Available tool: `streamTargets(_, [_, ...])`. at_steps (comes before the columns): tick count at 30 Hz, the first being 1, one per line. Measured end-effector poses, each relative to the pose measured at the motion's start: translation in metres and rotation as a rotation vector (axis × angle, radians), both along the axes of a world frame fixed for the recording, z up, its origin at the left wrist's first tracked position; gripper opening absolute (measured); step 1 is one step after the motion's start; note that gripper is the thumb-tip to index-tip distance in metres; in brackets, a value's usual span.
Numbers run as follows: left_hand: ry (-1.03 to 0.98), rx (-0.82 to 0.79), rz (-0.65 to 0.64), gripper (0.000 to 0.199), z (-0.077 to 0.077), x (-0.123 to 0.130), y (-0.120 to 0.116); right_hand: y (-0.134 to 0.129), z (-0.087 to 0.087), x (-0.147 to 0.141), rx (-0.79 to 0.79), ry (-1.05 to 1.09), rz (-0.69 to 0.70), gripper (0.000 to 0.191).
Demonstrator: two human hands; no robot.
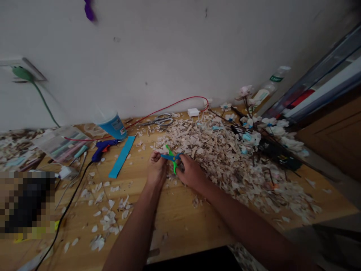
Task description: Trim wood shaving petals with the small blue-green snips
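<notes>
The right hand (191,172) is gripping green scissors (172,158), the left hand (156,165) is pinching a scrap (too small to identify) beside the shavings pile (225,158), bare surface (169,214) lying nearer.

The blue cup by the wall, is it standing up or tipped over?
Tipped. The blue cup leans, rim tilted towards the wall, beside the blue glue gun on the table.

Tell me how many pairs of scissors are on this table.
2: green-and-blue scissors in the right hand, and metal scissors lying near the wall. The scrap pile may hide more.
</notes>
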State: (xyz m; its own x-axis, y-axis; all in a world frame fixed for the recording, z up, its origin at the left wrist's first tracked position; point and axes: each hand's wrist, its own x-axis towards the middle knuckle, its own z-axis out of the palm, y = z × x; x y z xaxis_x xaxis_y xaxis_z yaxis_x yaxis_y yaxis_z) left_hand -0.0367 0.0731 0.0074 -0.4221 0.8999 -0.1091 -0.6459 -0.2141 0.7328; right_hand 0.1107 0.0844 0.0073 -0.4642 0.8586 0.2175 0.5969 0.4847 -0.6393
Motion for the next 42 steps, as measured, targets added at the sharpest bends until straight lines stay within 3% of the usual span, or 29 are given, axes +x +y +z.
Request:
streamTargets(4, [0.036,0.036,0.006,0.034,-0.007,0.0,0.001,0.0,-0.002,0.0,0.042,-0.017,0.005,0.024])
streamTargets(8, [0.018,0.029,0.009,0.029,-0.012,0.003,0.001,-0.001,0.001,0.0,0.01,-0.047,-0.029,0.012])
streamTargets(15, [0.01,0.04,0.02,0.028,-0.009,0.003,0.001,-0.001,0.001,-0.001,0.001,-0.074,-0.071,0.003])
streamTargets(27, [0.04,0.082,0.034,0.03,-0.002,0.002,0.002,0.002,0.002,0.003,-0.019,-0.163,-0.094,0.009])
streamTargets(36, [-0.121,0.0,0.07,0.027,0.0,-0.004,0.002,0.008,0.002,0.007,-0.068,0.079,-0.229,0.011])
streamTargets(42, [-0.075,0.012,0.106,0.027,0.002,-0.002,0.003,0.005,-0.003,0.004,0.082,0.015,-0.048,0.026])
